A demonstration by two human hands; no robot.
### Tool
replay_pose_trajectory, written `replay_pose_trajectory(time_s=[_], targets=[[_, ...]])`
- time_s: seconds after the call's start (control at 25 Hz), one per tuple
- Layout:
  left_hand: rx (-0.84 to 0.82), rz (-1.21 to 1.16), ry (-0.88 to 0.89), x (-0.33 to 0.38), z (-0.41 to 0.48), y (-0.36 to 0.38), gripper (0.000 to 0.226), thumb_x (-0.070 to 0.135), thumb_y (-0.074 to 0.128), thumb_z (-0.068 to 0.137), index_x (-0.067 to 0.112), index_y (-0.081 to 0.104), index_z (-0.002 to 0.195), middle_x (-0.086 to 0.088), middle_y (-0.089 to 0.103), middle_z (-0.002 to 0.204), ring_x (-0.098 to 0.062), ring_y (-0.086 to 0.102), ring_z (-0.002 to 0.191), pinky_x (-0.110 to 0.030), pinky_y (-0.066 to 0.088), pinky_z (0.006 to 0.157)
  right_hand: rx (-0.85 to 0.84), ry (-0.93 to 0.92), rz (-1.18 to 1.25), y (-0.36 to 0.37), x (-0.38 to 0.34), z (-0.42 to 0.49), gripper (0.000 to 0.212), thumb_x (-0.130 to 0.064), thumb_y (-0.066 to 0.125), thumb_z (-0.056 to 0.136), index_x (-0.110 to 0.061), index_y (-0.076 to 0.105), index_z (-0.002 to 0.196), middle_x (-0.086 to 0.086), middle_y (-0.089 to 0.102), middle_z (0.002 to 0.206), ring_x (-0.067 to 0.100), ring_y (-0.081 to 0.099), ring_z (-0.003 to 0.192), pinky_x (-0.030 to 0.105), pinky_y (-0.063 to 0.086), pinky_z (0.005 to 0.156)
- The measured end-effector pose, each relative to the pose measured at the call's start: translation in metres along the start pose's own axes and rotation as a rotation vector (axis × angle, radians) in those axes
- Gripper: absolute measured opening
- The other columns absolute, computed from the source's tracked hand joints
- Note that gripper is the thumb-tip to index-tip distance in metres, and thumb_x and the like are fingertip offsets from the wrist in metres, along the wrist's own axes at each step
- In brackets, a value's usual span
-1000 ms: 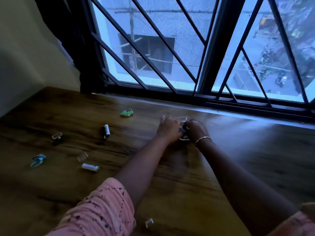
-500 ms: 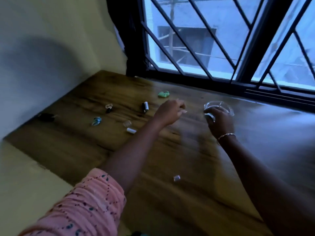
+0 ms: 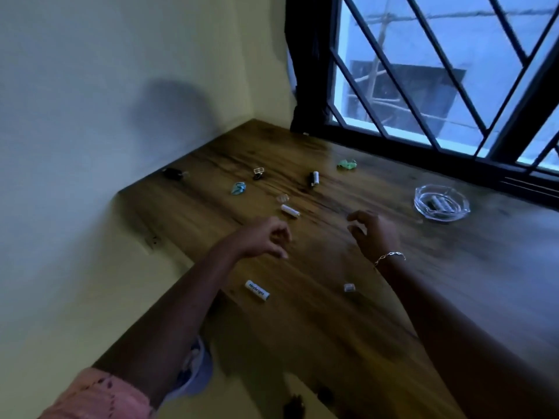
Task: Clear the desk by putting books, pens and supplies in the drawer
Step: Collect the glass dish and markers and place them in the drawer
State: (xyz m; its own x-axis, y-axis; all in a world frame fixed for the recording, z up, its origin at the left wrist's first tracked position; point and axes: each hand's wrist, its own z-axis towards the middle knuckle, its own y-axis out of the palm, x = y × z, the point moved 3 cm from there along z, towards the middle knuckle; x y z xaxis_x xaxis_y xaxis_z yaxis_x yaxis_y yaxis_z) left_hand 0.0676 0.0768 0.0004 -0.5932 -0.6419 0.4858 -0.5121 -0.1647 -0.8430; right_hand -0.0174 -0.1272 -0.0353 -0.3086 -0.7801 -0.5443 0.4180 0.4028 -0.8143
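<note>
Two hands, both empty: left hand (image 3: 266, 238) and right hand (image 3: 376, 234) hover over the desk (image 3: 332, 343), fingers loosely curled, gripping nothing. Curl looks like pre-shape for pinching small parts.

Nearest target: white cylinder (image 3: 289, 210) just ahead of the left hand, with a clear cap (image 3: 282, 197) beside it. Lettered tube (image 3: 257, 291) and small clear piece (image 3: 348, 287) lie between the forearms.

Farther out: black-and-white cylinder (image 3: 314, 178), green scrap (image 3: 347, 164), blue scrap (image 3: 239, 188), clip (image 3: 258, 172), dark item (image 3: 172, 173) by the wall.

Glass dish (image 3: 421, 195) sits right of the right hand and holds a few pale cylinders. Probably a collection tray, so the loose bits go in one trip.

Drawer not in view. No books or pens visible. Most supplies are on the desk, so plenty left.
</note>
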Motion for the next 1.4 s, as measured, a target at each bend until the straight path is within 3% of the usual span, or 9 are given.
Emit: replay_pose_trajectory(time_s=[0.12,0.28,0.52,0.72,1.0,1.08,1.16,1.28,1.4], targets=[[-0.185,0.268,-0.095,-0.014,-0.027,0.013,0.056,0.019,0.077,0.073,0.018,0.051,0.122,-0.004,0.045,0.130,-0.020,0.043,0.121,-0.030,0.040,0.092,-0.057,-0.052,-0.011,0.012,-0.016,-0.001,0.025,-0.013,0.058,0.087,-0.015,0.064,0.112,0.012,0.065,0.116,0.030,0.058,0.108,0.034,0.044,0.086],[-0.240,0.394,-0.060,-0.022,-0.033,0.029,0.060,0.020,0.071,0.080,0.014,0.042,0.133,-0.007,0.040,0.139,-0.023,0.039,0.125,-0.027,0.037,0.093,-0.099,-0.107,-0.041,0.024,-0.032,0.008,0.028,-0.014,0.057,0.087,-0.017,0.061,0.114,0.013,0.065,0.114,0.030,0.060,0.104,0.039,0.050,0.086],[-0.232,0.310,0.051,-0.030,-0.010,0.023,0.028,0.026,0.055,0.093,0.008,0.056,0.114,-0.009,0.058,0.119,-0.024,0.054,0.109,-0.031,0.041,0.085,-0.181,-0.154,-0.116,0.051,-0.056,0.034,0.031,-0.016,0.054,0.087,-0.019,0.059,0.117,0.011,0.064,0.117,0.030,0.059,0.106,0.032,0.047,0.079],[-0.204,0.238,0.145,-0.044,0.031,-0.017,0.022,0.022,0.055,0.092,0.006,0.057,0.106,-0.010,0.060,0.113,-0.023,0.056,0.103,-0.027,0.038,0.078,-0.276,-0.205,-0.202,0.086,-0.077,0.066,0.034,-0.020,0.051,0.089,-0.016,0.054,0.122,0.013,0.056,0.122,0.032,0.056,0.108,0.035,0.047,0.082],[-0.360,0.167,0.147,-0.052,0.081,-0.035,0.025,0.011,0.055,0.091,0.007,0.055,0.116,-0.008,0.057,0.123,-0.022,0.055,0.109,-0.024,0.038,0.077,-0.370,-0.207,-0.302,0.122,-0.076,0.086,0.043,-0.030,0.055,0.088,-0.013,0.050,0.127,0.013,0.049,0.125,0.032,0.047,0.116,0.036,0.045,0.088],[-0.339,0.206,0.255,-0.043,0.097,-0.041,0.022,0.010,0.057,0.090,0.005,0.058,0.112,-0.009,0.059,0.118,-0.020,0.056,0.105,-0.021,0.036,0.074,-0.294,-0.152,-0.212,0.114,-0.069,0.086,0.040,-0.025,0.059,0.085,-0.012,0.054,0.123,0.012,0.051,0.123,0.032,0.049,0.113,0.033,0.043,0.088],[-0.275,0.187,0.360,-0.028,0.116,-0.045,0.016,0.011,0.059,0.089,0.003,0.062,0.103,-0.012,0.062,0.109,-0.018,0.058,0.096,-0.023,0.039,0.069,-0.103,-0.084,-0.125,0.090,-0.055,0.086,0.030,-0.018,0.059,0.085,-0.012,0.061,0.114,0.012,0.057,0.116,0.033,0.056,0.102,0.033,0.045,0.081],[-0.142,0.156,0.478,0.011,0.151,-0.042,0.016,0.011,0.061,0.087,0.006,0.061,0.103,-0.011,0.063,0.108,-0.022,0.058,0.100,-0.030,0.044,0.081,0.189,0.069,-0.099,0.036,-0.015,0.091,0.019,-0.006,0.061,0.083,-0.007,0.068,0.100,0.018,0.065,0.096,0.039,0.062,0.083,0.038,0.048,0.069],[-0.008,0.283,0.674,0.072,0.182,-0.019,0.014,0.011,0.054,0.090,0.011,0.057,0.104,-0.010,0.061,0.109,-0.027,0.056,0.100,-0.032,0.039,0.074,0.338,0.282,-0.160,-0.025,0.038,0.094,0.016,-0.008,0.059,0.085,-0.004,0.069,0.098,0.020,0.064,0.096,0.040,0.061,0.086,0.037,0.045,0.069]])
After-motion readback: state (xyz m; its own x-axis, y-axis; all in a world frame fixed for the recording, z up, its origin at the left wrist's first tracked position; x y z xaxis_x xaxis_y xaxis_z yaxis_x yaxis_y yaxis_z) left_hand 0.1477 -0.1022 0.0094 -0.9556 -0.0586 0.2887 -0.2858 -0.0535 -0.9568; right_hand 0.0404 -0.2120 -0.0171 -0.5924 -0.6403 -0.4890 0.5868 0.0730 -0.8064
